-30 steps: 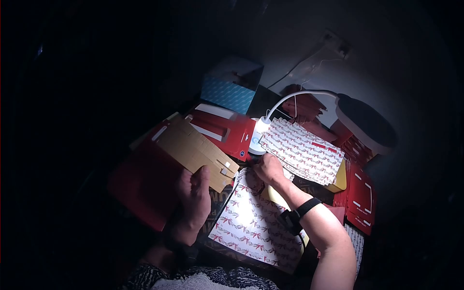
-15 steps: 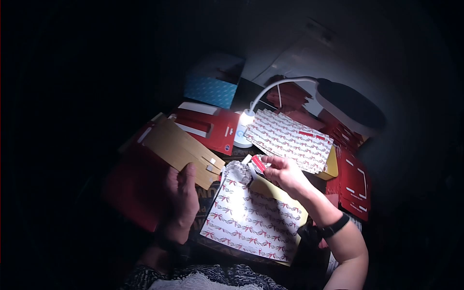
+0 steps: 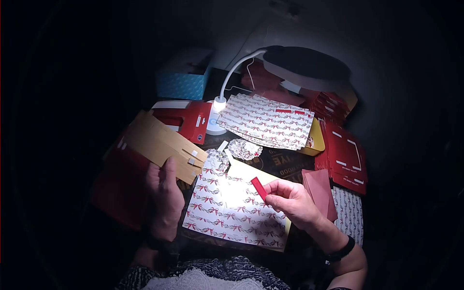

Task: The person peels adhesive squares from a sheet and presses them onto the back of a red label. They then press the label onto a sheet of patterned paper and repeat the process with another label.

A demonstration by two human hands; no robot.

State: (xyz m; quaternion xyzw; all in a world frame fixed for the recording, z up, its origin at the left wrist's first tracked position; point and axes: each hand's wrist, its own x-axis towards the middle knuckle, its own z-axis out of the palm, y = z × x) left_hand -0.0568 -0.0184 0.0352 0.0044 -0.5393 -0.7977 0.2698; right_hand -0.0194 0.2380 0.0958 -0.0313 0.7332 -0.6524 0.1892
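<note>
My left hand (image 3: 166,203) grips a tan cardboard piece (image 3: 157,142), thumb on top; small white squares sit near its right end. Between the thumb and fingers of my right hand (image 3: 292,200) is a small red strip (image 3: 259,188), held just above a white sheet patterned with garlands and red bows (image 3: 227,212). Yellowish paper (image 3: 256,174) shows from under that sheet. Near its top edge lie two round, scalloped floral tags, one (image 3: 245,149) beyond the sheet and the other (image 3: 217,162) overlapping its corner.
A lamp (image 3: 220,104) with a broad dark head arches over fanned patterned sheets (image 3: 266,121) resting on a yellow container (image 3: 316,137). Red folders (image 3: 345,157) stand right, another red folder (image 3: 195,121) left. A blue box (image 3: 181,84) sits behind. Pinkish paper (image 3: 319,191) lies by my right wrist.
My right hand has drawn the red strip away from the round tags, towards me and right, uncovering one tag. My left hand keeps its hold on the cardboard piece. The camera view has shifted.
</note>
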